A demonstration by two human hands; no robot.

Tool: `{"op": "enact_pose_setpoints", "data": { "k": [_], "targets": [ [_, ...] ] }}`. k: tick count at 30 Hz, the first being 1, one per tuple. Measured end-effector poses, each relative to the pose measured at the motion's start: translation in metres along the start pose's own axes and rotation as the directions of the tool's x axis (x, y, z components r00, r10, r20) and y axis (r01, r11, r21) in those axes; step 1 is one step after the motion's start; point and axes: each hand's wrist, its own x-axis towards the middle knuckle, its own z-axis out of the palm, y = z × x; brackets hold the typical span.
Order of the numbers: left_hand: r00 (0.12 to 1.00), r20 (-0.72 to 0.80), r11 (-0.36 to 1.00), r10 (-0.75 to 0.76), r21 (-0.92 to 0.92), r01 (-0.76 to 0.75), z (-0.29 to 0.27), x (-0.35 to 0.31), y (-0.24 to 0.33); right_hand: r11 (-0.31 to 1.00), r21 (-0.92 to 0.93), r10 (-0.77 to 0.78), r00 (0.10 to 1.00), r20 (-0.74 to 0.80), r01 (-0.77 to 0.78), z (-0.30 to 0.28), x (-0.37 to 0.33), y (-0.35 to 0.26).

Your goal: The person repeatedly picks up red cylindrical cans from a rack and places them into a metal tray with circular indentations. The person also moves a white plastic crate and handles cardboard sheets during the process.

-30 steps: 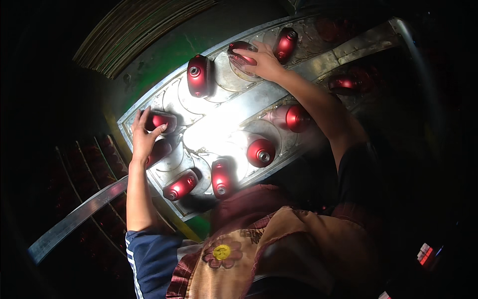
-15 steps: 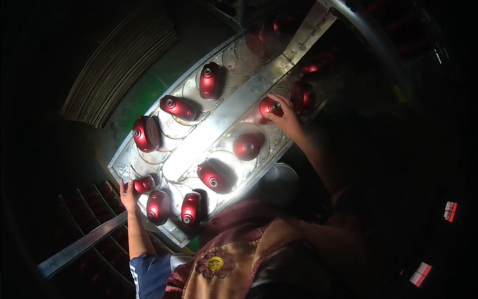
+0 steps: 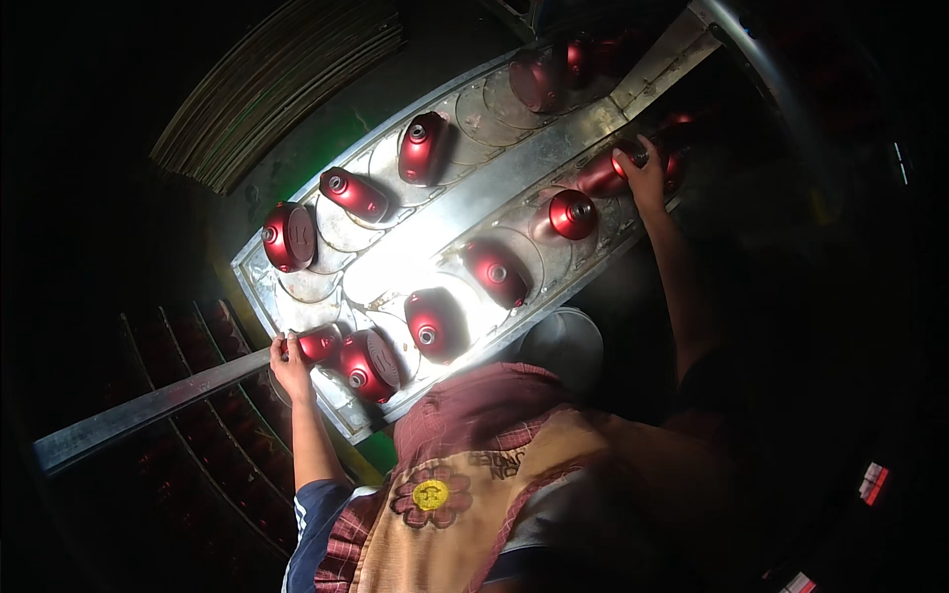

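Note:
On the long metal bed lie several shiny red rounded vessels with short round necks; their exact kind I cannot tell. My left hand [image 3: 290, 368], at the near-left end, has its fingers curled on the end of one red vessel [image 3: 320, 342]. Right of that, another red vessel [image 3: 371, 367] shows its flat base, and two more vessels [image 3: 435, 324] [image 3: 497, 274] follow along the near row. My right hand [image 3: 645, 176] is closed round the upper right end of a red vessel [image 3: 599, 176]; its fingers partly cover it. Just below stands a vessel [image 3: 572, 214] with its neck upward.
Flat round plates [image 3: 346, 229] line the bed, and a strip [image 3: 474, 205] runs down its middle. More red vessels [image 3: 423, 148] occupy the far row. Flat stacked sheets [image 3: 277, 89] lie beyond. A metal bar [image 3: 148, 410] crosses the left, and a pale round container [image 3: 563, 346] sits below.
The view has shifted. My right hand has moved toward the upper right, still on a red vessel. The near row appears shifted that way too. My left hand remains at the bed's left end.

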Motion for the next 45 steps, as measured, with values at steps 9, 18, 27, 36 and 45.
{"op": "enact_pose_setpoints", "data": {
  "k": [9,18,27,36,45],
  "targets": [
    [0.986,0.166,0.991,0.026,0.122,-0.046,0.002,-0.084,0.065,0.920,0.233,-0.385,0.835,0.393,0.315,-0.051,-0.113,-0.056],
    [0.746,0.659,0.975,0.099,0.084,-0.204,-0.012,-0.091,0.184,0.985,-0.144,-0.047,0.961,0.273,0.090,-0.006,-0.111,-0.091],
    [0.601,0.761,0.926,0.244,0.001,-0.378,0.111,-0.120,0.277,0.891,0.376,-0.445,0.641,0.625,0.252,0.011,-0.122,-0.115],
    [0.722,0.582,0.901,0.375,-0.046,-0.431,0.211,-0.171,0.319,0.987,-0.002,-0.127,0.804,0.581,0.158,0.018,-0.089,-0.040],
    [0.679,0.600,0.898,0.424,-0.180,-0.402,0.315,-0.181,0.376,0.991,-0.023,-0.126,0.977,0.173,0.132,-0.013,0.004,0.008]
  ]
}}
